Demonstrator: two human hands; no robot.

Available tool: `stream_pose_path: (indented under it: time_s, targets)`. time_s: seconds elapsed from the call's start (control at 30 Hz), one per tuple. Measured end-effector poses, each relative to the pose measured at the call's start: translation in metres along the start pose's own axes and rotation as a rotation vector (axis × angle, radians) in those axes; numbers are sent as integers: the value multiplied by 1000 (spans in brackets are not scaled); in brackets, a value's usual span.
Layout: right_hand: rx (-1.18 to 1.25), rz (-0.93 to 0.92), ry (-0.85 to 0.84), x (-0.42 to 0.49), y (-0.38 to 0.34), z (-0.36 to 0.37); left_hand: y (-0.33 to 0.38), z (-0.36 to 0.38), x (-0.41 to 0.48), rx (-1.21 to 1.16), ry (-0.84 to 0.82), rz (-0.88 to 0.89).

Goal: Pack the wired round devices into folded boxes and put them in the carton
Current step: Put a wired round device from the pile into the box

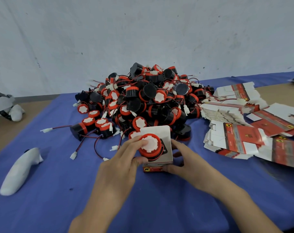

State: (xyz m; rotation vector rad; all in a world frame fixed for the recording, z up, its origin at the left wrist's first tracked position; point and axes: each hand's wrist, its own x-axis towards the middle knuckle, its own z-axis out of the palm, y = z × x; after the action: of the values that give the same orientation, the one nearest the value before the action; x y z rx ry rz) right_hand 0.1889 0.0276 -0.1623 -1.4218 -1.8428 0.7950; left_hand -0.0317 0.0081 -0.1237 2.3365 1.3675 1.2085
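Left hand (119, 158) clamped on a device (150, 147): fingers curled over its white cap, thumb low on the near side. The device sits cap-up in the mouth of a box (168, 155), only partly in, with a black bracket showing at its right against the box's inner wall. The box stands upright on the cloth (59, 199) near the middle of the surface. Its white lid flap stands open behind the device and its red printed face is toward the near edge. Right hand (185, 158) grips the box from the right, thumb on the near red face, fingers round the far side; whether the fingertips reach the flap I cannot tell. Just behind the box is the pile (148, 101) of loose devices: black bodies, red rims, red-black wires with white plugs, heaped toward the far edge below the wall (143, 31). Right of the pile, flat boxes (235, 133) lie in slumped stacks reaching the right edge. Toward the left edge a white object (20, 172) lies on the cloth, well apart from both hands.
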Motion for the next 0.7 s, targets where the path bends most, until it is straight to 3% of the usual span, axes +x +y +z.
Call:
stream_pose_path:
  time_s: [0.2,0.33,0.5,0.7]
  targets:
    - [37,-78,-9,-2,-1,2,-9,2,-1,185,-50,96]
    - [66,-102,-49,-5,-2,3,-17,9,1,284,-167,23]
    - [83,-70,-82,-6,-1,7,-14,11,3,294,-248,-78]
    - [92,-50,-115,-4,-1,8,-14,15,5,286,-295,-40]
